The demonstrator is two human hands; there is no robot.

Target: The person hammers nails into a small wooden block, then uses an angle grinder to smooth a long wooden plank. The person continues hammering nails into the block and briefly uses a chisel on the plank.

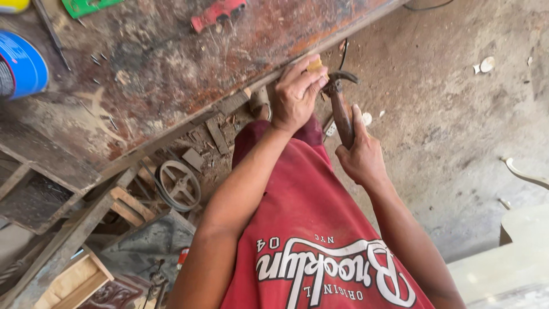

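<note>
The left hand (295, 91) pinches a small wooden piece (315, 64) against the edge of the rusty counter (171, 68), while the right hand (360, 157) grips a claw hammer (341, 106) beside it. Probably pulling or tapping; the next stroke needs steady aim clear of the fingers.

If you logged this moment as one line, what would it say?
left hand: pinching small wood piece at bench edge | right hand: gripping claw hammer, head beside piece | view: head, looking down
</note>
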